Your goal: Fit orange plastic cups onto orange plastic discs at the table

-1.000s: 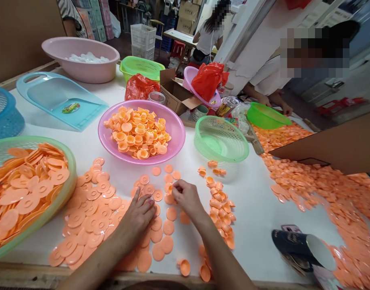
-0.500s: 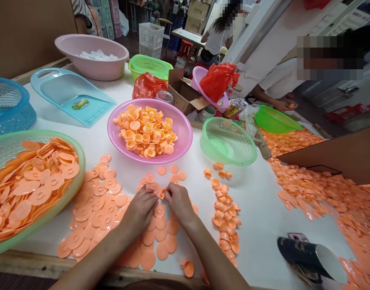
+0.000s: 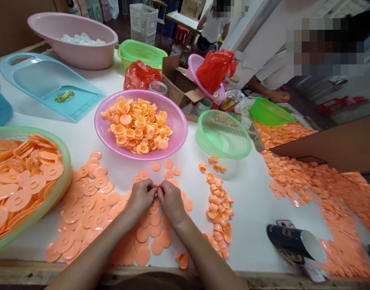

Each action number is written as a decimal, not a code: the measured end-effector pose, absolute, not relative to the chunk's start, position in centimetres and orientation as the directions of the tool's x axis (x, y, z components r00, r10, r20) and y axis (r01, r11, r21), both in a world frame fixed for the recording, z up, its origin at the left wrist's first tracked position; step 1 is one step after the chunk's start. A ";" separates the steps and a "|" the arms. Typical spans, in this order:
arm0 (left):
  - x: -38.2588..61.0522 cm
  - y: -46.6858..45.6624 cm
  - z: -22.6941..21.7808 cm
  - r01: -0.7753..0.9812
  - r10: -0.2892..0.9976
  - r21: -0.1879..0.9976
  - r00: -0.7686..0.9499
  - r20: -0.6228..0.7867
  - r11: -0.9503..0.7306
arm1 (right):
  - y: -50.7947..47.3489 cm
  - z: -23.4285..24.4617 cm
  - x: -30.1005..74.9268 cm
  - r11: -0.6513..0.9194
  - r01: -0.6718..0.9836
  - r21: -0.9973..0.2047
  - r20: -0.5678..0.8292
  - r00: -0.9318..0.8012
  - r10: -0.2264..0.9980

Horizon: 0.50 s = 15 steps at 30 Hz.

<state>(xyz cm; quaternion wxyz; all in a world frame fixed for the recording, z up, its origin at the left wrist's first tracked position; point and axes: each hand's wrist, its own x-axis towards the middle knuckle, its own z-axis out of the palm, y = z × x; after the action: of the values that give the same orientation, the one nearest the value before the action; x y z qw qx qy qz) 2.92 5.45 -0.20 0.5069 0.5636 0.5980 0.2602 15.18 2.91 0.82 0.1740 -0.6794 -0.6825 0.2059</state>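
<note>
a small orange piece sits between the fingertips of both hands, mostly hidden by them, just above the desk. the left hand and the right hand are close together, each with thumb and fingers pinched on that piece from its own side. flat orange discs lie beneath the hands and off to the left, many overlapping. a single orange cup lies near the front edge, beside the right forearm. right of that forearm, a column of small orange cups reaches toward a pale green basket. beyond the hands stands a pink bowl heaped with similar cups. at the left, a green-rimmed basket holds more discs, with a blue scoop behind it. farther right, a dark mug rests near a broad spread of orange pieces. past these, another person leans near a bright green basin.
</note>
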 end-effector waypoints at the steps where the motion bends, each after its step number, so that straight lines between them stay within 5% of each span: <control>1: 3.0 5.4 -0.2 0.439 0.937 0.870 0.146 -0.316 0.225 | 3.0 0.8 15.3 -0.004 0.845 -0.535 -0.044 -0.023 0.999; 6: 3.4 4.7 1.3 0.475 0.959 0.863 0.119 -0.258 0.173 | 5.5 1.6 20.7 0.008 0.734 -0.679 -0.058 -0.064 0.996; 9: 2.6 6.1 5.0 0.333 0.979 0.930 0.073 -0.188 0.154 | 7.8 1.9 26.5 -0.146 0.848 -0.510 0.161 0.261 0.952; 11: 1.6 8.5 8.5 0.297 0.998 0.952 -0.033 -0.062 0.069 | 8.8 1.7 29.5 -0.224 0.898 -0.379 0.205 0.318 0.926; 15: -0.5 12.7 13.7 0.322 0.974 0.945 -0.193 0.122 -0.055 | 9.4 0.9 32.2 -0.227 0.905 -0.360 0.199 0.312 0.929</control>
<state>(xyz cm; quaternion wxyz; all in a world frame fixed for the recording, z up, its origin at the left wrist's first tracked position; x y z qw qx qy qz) -0.54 12.73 13.68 0.3353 0.5395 0.6002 0.4861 32.17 9.43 0.89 0.2085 -0.7828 -0.5856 0.0288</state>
